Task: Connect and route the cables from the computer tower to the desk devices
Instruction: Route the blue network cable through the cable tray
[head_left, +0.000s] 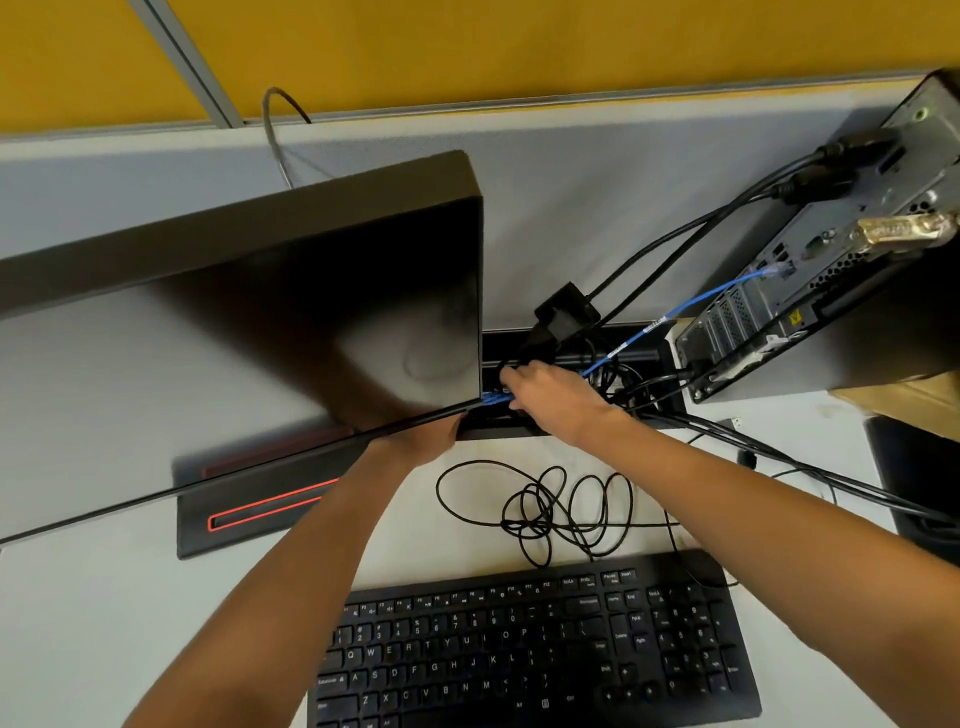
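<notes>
Blue cable (691, 304) held in right grip (545, 389) (at tray)

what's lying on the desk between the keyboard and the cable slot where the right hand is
In the head view, a tangled loop of thin black cable lies on the desk between the keyboard and the right hand.

Both forearms (291, 587) are bare to the frame's edge, with no sleeve, watch or ring showing on either hand (550, 395).
</notes>
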